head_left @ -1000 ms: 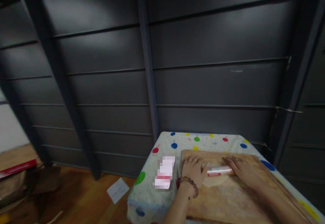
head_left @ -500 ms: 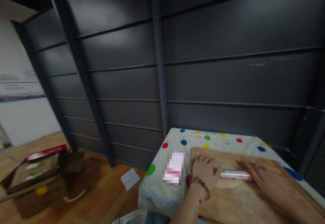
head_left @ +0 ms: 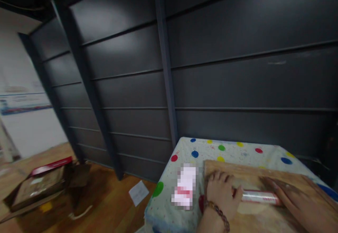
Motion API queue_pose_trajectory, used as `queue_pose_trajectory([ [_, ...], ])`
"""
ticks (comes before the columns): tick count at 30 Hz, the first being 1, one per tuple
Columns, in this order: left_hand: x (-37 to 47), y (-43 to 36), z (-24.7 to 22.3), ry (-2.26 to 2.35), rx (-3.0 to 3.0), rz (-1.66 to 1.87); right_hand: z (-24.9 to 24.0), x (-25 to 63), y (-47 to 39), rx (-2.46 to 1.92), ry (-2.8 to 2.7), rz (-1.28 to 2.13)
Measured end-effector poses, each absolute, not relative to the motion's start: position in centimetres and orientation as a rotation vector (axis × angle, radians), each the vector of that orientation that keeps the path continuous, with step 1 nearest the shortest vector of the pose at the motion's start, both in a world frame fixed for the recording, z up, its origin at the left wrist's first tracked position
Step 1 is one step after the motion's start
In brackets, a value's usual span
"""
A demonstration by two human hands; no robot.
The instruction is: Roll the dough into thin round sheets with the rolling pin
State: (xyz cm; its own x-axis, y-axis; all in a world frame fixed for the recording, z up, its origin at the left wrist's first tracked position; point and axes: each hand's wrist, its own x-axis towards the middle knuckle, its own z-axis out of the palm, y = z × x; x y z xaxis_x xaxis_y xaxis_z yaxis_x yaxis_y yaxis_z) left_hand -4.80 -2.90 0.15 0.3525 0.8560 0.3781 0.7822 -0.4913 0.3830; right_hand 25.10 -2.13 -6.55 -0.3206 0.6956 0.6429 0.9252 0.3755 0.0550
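A pale roller with red markings [head_left: 260, 196] lies across a flat round of dough [head_left: 248, 209] on the wooden board [head_left: 264, 222]. At the roller's left end is my left hand [head_left: 223, 194], wearing a beaded bracelet, its fingers curled and its thumb against the roller. My right hand [head_left: 298, 199] rests over the right end, fingers stretched out flat. Both hands cover the roller's ends.
A spotted cloth [head_left: 163, 210] covers the table under the board. Left of the board lies a blurred white and pink item [head_left: 185, 187]. A paper [head_left: 138, 193] and an open cardboard box [head_left: 39, 205] are on the floor; a dark panelled wall [head_left: 132, 92] stands behind.
The whole view has shifted, so the table, board and hands appear lower and farther right. Both hands remain at the roller's ends, and the dough shows more above the roller.
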Motion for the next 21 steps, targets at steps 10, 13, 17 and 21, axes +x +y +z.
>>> queue_pose_trajectory([
  [10, -6.2, -1.7, 0.1, 1.311, 2.515, 0.733, -6.6, 24.5, -3.0, -1.381, -2.229, -0.635],
  [13, -6.9, -2.1, 1.0, 1.206, 2.559, 0.693, -6.3, 24.1, -3.1, -1.376, -2.225, -0.658],
  [17, -7.3, -2.7, 2.8, 1.13, 2.592, 0.674, -5.6, 23.5, -3.2, -1.403, -2.226, -0.63],
  [21, -7.6, -2.8, 4.1, 1.097, 2.638, 0.64, -2.8, 22.0, -4.1, -1.463, -2.155, -0.706],
])
